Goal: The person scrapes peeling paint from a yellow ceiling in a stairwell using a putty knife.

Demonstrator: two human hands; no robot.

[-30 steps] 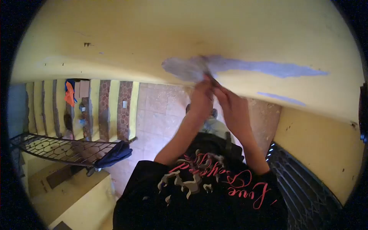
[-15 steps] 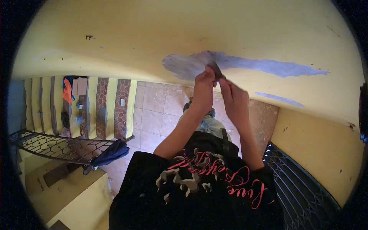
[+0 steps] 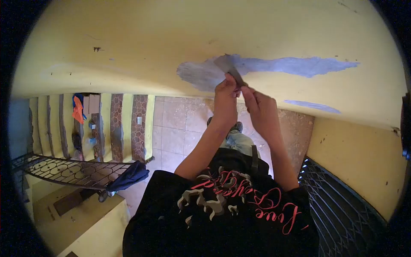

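A scraper with a flat, wide blade lies against the yellow wall, its edge at the top of a bare grey patch where the paint is off. My left hand is closed around it near the base of the blade, thumb along the metal. Lower down, my right hand is closed on the handle end, which its fingers largely hide. The grey patch runs on to the right as a long strip, with a smaller bare streak below it.
Steps go up at the left, with an orange cloth and a box on them. A metal railing with a dark blue garment over it stands beside them. A dark folding gate is at the lower right. Tiled floor lies below.
The scraper's blade has tilted so that more of its flat face shows, and its edge sits slightly further left. Both hands keep their hold. The whole view has shifted a little.
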